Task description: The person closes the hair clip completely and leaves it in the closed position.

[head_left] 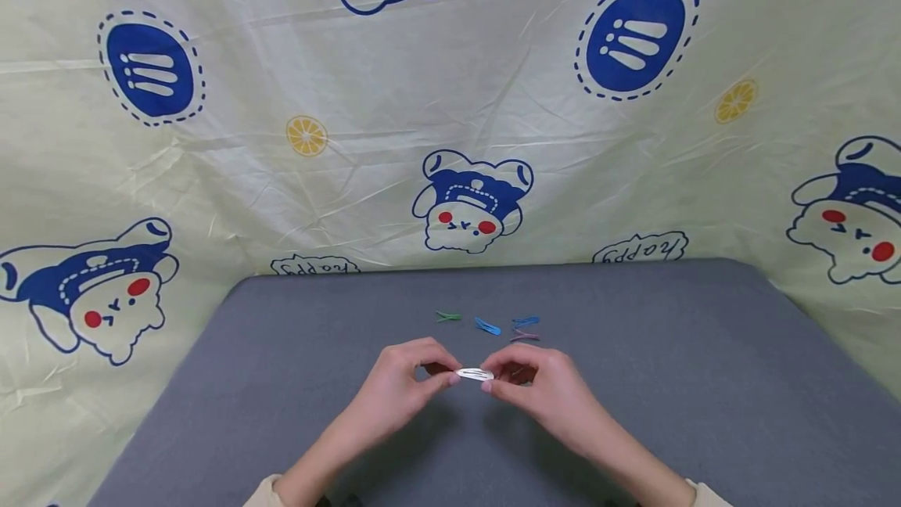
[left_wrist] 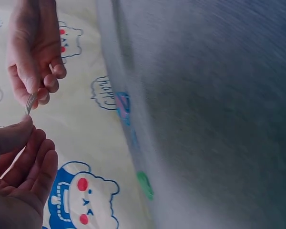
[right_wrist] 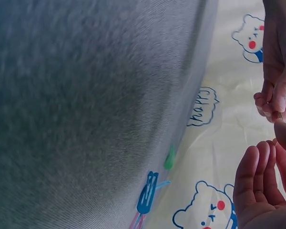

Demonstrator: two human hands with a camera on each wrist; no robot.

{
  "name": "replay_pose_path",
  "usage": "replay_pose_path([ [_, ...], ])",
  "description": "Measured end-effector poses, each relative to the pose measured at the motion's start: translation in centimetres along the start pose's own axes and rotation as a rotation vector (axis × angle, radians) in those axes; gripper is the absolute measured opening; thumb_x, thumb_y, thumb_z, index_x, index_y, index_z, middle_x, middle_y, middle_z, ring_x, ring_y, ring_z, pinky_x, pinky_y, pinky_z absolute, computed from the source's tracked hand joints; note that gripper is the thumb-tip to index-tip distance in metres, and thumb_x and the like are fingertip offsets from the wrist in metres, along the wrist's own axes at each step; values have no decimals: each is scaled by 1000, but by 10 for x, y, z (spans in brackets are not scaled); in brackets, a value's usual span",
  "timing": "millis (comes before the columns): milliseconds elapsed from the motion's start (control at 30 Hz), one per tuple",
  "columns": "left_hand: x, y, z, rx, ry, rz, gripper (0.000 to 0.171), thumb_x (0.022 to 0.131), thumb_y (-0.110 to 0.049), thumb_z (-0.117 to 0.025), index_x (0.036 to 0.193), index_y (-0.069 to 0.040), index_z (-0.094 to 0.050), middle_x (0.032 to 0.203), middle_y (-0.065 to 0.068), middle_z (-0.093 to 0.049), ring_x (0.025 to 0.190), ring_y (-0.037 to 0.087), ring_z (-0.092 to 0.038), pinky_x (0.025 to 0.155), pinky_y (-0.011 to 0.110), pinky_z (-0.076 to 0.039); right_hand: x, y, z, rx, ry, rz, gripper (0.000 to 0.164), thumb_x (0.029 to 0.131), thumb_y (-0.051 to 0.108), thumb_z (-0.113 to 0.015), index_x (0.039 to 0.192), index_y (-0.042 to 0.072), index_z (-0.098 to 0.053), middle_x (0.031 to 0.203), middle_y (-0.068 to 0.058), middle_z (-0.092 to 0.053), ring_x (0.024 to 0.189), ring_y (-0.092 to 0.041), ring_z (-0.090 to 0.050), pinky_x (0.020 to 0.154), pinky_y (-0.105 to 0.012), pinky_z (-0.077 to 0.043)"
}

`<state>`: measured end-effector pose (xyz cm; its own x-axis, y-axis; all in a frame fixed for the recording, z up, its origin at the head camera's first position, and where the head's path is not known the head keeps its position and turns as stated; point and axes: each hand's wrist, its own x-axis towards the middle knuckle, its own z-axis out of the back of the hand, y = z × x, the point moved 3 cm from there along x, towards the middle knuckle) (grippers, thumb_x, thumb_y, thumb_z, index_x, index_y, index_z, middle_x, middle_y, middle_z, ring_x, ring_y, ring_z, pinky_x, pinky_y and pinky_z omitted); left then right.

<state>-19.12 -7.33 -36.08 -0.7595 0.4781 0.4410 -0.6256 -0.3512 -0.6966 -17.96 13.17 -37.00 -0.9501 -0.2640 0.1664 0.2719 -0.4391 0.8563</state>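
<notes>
A white snap hair clip (head_left: 475, 374) is held up over the table between both hands. My left hand (head_left: 408, 375) pinches its left end between thumb and fingertips. At the other end, the thumb and fingers of my right hand (head_left: 542, 383) grip it. In the left wrist view the hair clip (left_wrist: 31, 102) appears edge-on and slightly bowed between the two thumbs. Fingers hide most of it in the right wrist view. Beyond the hands lie a green hair clip (head_left: 447, 317), a blue hair clip (head_left: 487, 326), another blue clip (head_left: 525, 321) and a pinkish clip (head_left: 525, 336).
A grey cloth-covered table (head_left: 317, 350) spreads under the hands. Behind its far edge hangs a pale curtain (head_left: 380, 202) printed with cartoon bears and orange slices. The pinkish clip and the blue one at the right lie close together.
</notes>
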Motion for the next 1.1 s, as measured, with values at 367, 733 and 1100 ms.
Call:
replay_pose_path([
  [367,-1,27,2,26,91,60,7,84,-2,-76,87,-9,-74,81,-11,-64,75,6,-60,69,26,-51,20,-10,-15,-82,150,30,9,85,17,-78,93,20,-74,80,9,-65,74,-14,-60,64,-29,-51],
  [733,-3,48,3,107,211,137,7,85,-3,-75,84,-10,-73,75,-13,-61,69,5,-54,65,24,-48,37,-19,-31,-87,269,50,8,84,9,-77,92,12,-74,77,7,-66,70,-13,-59,59,-27,-48],
  [1100,-7,64,2,150,267,133,8,83,-4,-76,80,-11,-72,71,-13,-59,65,1,-52,62,22,-44,50,-27,-46,-139,320,66,9,81,8,-79,87,13,-74,72,8,-64,66,-11,-57,57,-25,-46],
])
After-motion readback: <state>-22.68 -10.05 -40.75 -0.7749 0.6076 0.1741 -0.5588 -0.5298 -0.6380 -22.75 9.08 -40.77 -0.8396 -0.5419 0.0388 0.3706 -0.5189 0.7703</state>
